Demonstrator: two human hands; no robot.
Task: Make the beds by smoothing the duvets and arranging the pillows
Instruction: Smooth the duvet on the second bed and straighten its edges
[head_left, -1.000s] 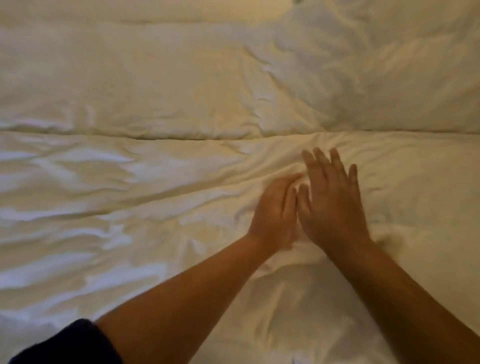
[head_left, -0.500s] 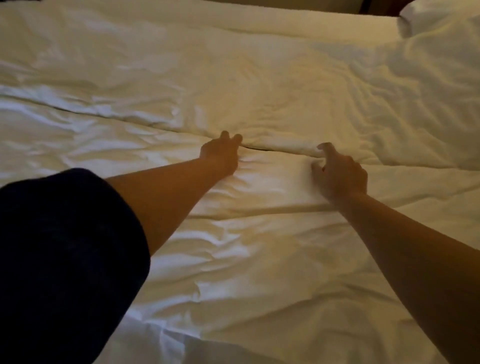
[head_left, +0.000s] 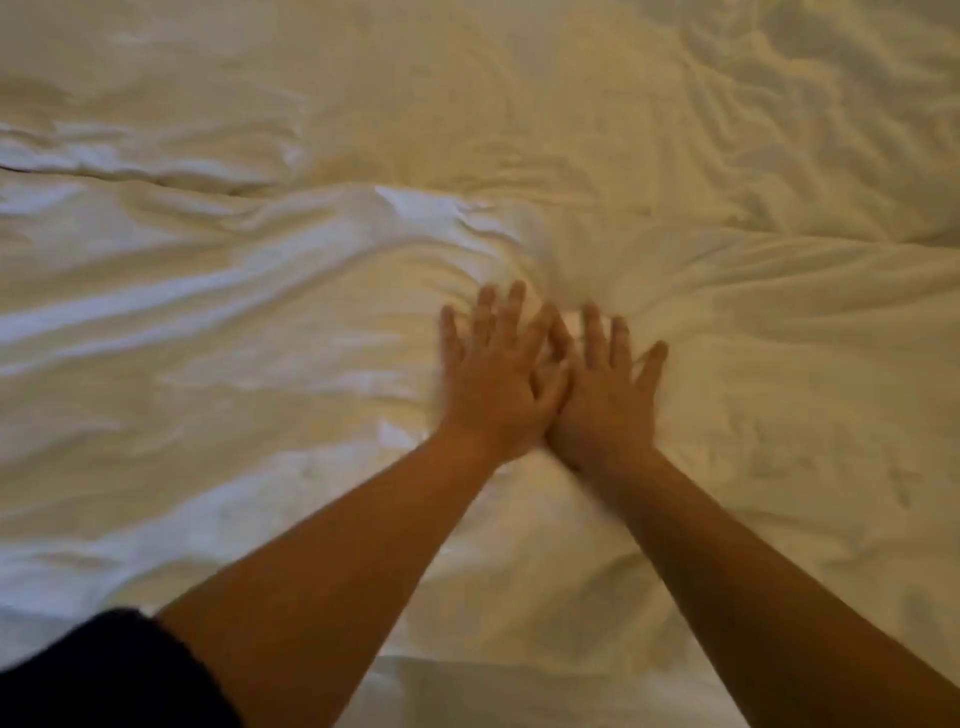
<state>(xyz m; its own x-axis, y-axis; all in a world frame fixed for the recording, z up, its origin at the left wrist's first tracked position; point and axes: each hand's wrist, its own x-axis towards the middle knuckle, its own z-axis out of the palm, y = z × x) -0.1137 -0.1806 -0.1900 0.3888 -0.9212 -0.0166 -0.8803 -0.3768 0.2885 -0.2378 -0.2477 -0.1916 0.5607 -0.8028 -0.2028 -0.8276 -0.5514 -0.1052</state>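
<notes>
A white duvet (head_left: 218, 332) fills nearly the whole view, creased with long folds running from the left toward the middle. My left hand (head_left: 493, 374) and my right hand (head_left: 605, 395) lie flat on it side by side, fingers straight and spread, the left thumb overlapping the right hand. Wrinkles fan out from just beyond the fingertips. Both hands are slightly blurred. No pillow is in view.
A second layer of white bedding (head_left: 649, 104) lies across the far half, its edge showing as a dark seam (head_left: 130, 176) at the left. A dark sleeve (head_left: 104, 675) covers my left upper arm at the bottom left.
Half a second ago my hands were apart with curled fingers at the seam of the bedding. Now they are together, flat and nearer to me on the duvet.
</notes>
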